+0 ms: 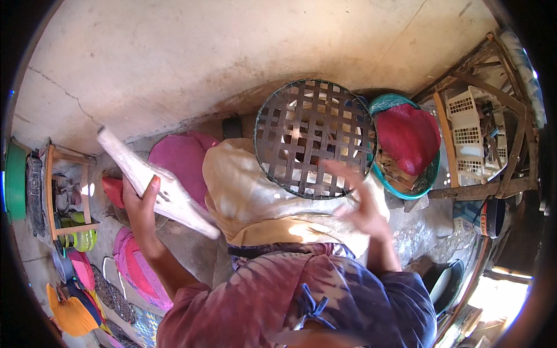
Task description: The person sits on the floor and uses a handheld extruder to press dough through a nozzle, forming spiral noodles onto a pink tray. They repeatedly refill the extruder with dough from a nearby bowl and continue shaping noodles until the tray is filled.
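My left hand (141,202) is closed around a long pale piece (168,194), off-white, broad in the middle and narrowing toward both ends. It is held aslant at my left, one end near the wall and the other by my knee. My right hand (366,216), blurred by motion, has its fingers spread and holds nothing visible. It hovers at the lower right edge of a round, open-weave basket (278,119) of dark flat strips. Light cloth (255,203) covers my lap below the basket. Pale pieces show through the gaps in the weave.
At the right stands a teal basin (432,184) with a crimson cloth or bag (409,139) in it. Beyond it is a wooden frame (522,148) with a white plastic crate (464,133). A small wooden rack (52,191) stands left. A plain wall (232,52) rises ahead.
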Demonstrator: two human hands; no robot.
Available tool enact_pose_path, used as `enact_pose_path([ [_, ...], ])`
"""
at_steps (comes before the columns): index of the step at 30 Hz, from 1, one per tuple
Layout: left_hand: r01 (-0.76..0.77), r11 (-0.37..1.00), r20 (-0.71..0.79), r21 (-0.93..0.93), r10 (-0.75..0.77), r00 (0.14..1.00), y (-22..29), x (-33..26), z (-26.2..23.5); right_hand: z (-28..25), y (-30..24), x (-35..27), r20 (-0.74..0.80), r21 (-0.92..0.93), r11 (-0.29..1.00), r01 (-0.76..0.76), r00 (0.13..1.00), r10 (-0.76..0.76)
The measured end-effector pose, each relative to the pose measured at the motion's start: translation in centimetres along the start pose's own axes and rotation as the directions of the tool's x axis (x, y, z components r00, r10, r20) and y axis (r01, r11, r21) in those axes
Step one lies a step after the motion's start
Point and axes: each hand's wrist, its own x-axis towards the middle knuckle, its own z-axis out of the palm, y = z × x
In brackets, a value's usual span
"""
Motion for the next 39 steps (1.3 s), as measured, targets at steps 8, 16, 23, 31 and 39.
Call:
enact_pose_path([
  [8, -0.242, 0.878, 0.3, -0.413, 0.382, 0.874, 1.1, -1.7, 12.0, 10.5, -1.9, 3.5, 0.145, 0.41, 0.902, -0.135, 0.986, 0.081],
  [16, 0.179, 0.336, -0.121, 0.925, -0.187, 0.975, -33.1, 6.1, 2.9, 0.3, 3.6, -8.9, -0.309, 0.35, 0.894, -0.28, 0.867, 0.392],
  [23, -0.104, 0.344, 0.19, 0.933, -0.229, 0.955, -45.9, 1.3, -1.6, -1.0, 0.6, -11.8, -0.485, 0.508, 0.847, -0.158, 0.76, 0.433],
  [31, -0.11, 0.841, 0.017, 0.53, 0.119, 0.993, -18.0, 9.5, 0.0, -1.9, 0.2, -11.0, -0.513, 0.542, 0.838, -0.065, 0.764, 0.392],
  [39, -0.734, 0.596, 0.631, 0.327, 0.44, 0.639, 2.0, 2.5, 20.8, -1.9, -0.8, -11.3, -0.595, 0.55, 0.833, 0.055, 0.726, 0.345],
])
